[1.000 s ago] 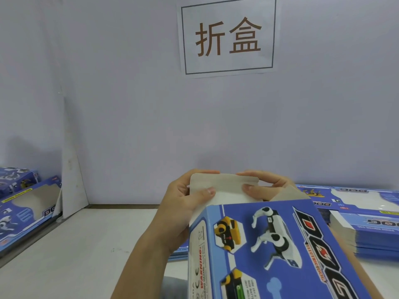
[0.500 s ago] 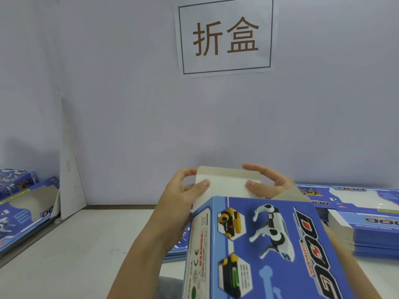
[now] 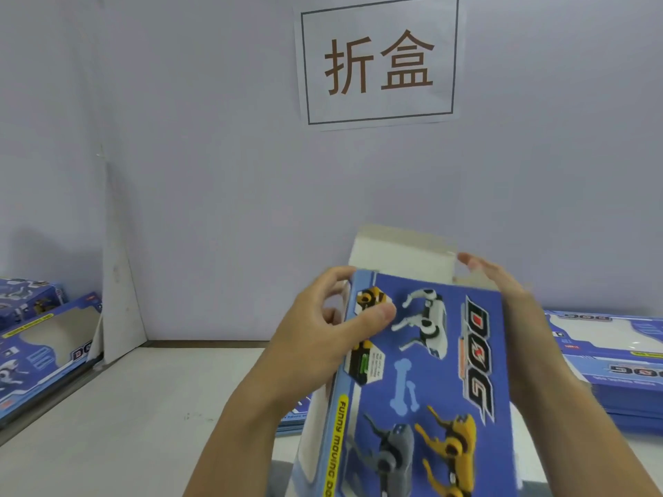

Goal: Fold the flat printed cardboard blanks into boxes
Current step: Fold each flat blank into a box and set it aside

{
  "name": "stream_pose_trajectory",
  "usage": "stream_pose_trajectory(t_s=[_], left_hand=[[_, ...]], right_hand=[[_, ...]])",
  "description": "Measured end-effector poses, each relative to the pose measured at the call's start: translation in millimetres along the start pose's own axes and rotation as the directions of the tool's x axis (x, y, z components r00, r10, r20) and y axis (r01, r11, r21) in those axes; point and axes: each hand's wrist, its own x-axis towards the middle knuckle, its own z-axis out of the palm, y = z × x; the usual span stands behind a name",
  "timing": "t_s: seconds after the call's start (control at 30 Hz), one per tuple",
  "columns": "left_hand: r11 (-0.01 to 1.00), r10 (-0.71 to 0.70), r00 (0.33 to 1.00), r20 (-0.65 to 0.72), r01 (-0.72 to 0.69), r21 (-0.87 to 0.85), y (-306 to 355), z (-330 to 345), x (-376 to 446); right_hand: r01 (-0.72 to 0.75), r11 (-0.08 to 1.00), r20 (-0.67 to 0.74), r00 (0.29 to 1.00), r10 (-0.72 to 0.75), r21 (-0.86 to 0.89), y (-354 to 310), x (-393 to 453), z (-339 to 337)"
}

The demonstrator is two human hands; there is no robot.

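Even, soft light; slight motion blur

One view only, worn on the head, facing forward and a little downward toward a pale wall (image 3: 222,195) with a framed paper sign (image 3: 379,61) high in the middle. Sits very close above the box (image 3: 430,371), which fills the lower centre just past the fingertips of the left hand (image 3: 323,338) and right hand (image 3: 516,317). Takes in the table (image 3: 143,417) well beyond the fingers on both sides, wide-angle, with edges bowed.
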Motion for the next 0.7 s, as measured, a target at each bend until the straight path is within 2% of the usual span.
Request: stream_pose_trajectory(t_s=[0.07, 0.17, 0.27, 0.37, 0.5, 0.63, 0.7], left_hand=[[0.995, 0.081, 0.985, -0.151, -0.088, -0.044, -0.5, 2.3, 2.1], [0.975, 0.166, 0.951, -0.259, -0.198, -0.101, 1.7, 6.2, 3.3], [0.965, 0.204, 0.934, -0.294, -0.242, -0.099, 5.4, 9.7, 3.6], [0.967, 0.189, 0.947, -0.261, -0.225, -0.116, 7.8, 10.6, 1.4], [0.964, 0.173, 0.968, -0.180, -0.204, -0.169, 14.5, 13.7, -1.4], [0.929, 0.304, 0.899, -0.317, -0.354, -0.113, 20.7, 20.9, -0.2], [0.913, 0.351, 0.866, -0.355, -0.401, -0.077, 19.0, 20.6, 0.5]], right_hand=[[-0.038, 0.997, 0.166, 0.986, 0.026, 0.069, -8.6, -3.9, 9.6], [-0.059, 0.996, 0.272, 0.961, 0.038, 0.072, -15.4, -13.7, 13.6], [-0.016, 0.998, 0.274, 0.962, -0.002, 0.063, -23.9, -14.2, 23.1], [0.189, 0.982, 0.236, 0.954, -0.187, 0.017, -23.5, -6.3, 25.6], [0.354, 0.935, 0.227, 0.912, -0.343, -0.011, -15.7, -11.6, 23.8], [0.494, 0.868, 0.206, 0.855, -0.475, -0.047, -15.8, -13.3, 36.7], [0.532, 0.836, 0.219, 0.839, -0.499, -0.134, -11.1, -11.9, 38.4]])
